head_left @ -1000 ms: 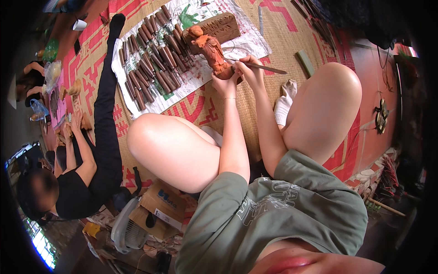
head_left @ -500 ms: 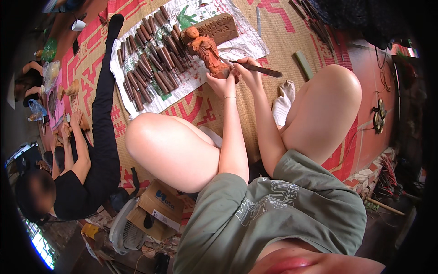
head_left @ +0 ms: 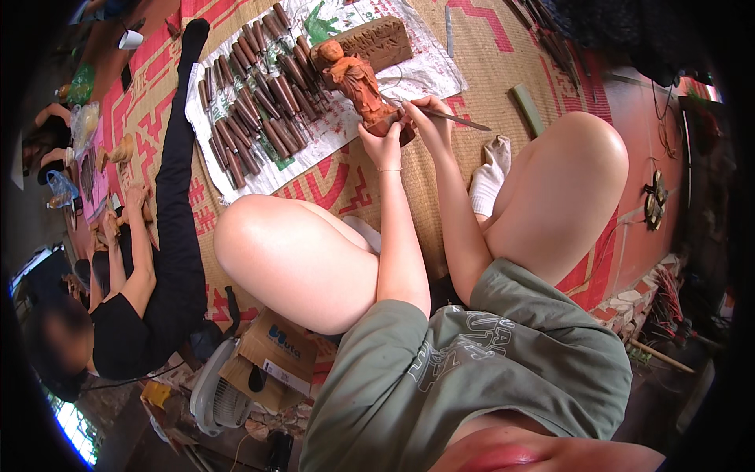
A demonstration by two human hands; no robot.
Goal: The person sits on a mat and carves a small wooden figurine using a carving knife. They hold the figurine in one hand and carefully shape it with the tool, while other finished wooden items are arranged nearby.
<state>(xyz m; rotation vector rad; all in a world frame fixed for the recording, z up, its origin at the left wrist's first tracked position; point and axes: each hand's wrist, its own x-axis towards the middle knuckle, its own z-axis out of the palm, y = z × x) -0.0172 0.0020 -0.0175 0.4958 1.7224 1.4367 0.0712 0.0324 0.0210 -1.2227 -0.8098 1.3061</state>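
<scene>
A reddish-brown carved wooden figurine [head_left: 359,88] in a draped robe leans away from me over the cloth. Around its base is my left hand [head_left: 382,146], closed, thumb and fingers on either side of the wood. My right hand [head_left: 432,126] is closed on a slim carving tool [head_left: 462,121], whose dark handle sticks out to the right. The tool's working tip lies at the base of the figurine, among my fingers, and is too small to make out. Both hands are close together, nearly touching.
Many wooden-handled carving tools [head_left: 263,106] lie in rows on a white cloth [head_left: 224,177]. Behind the figurine rests a brown carved block [head_left: 381,43]. A green-grey bar [head_left: 527,110] lies on the patterned mat [head_left: 425,197] to the right. Another person [head_left: 130,307] works at the left.
The carving tool has turned in my right hand, so its handle looks thinner. My left hand still holds the figurine's base, with only a slight shift.
</scene>
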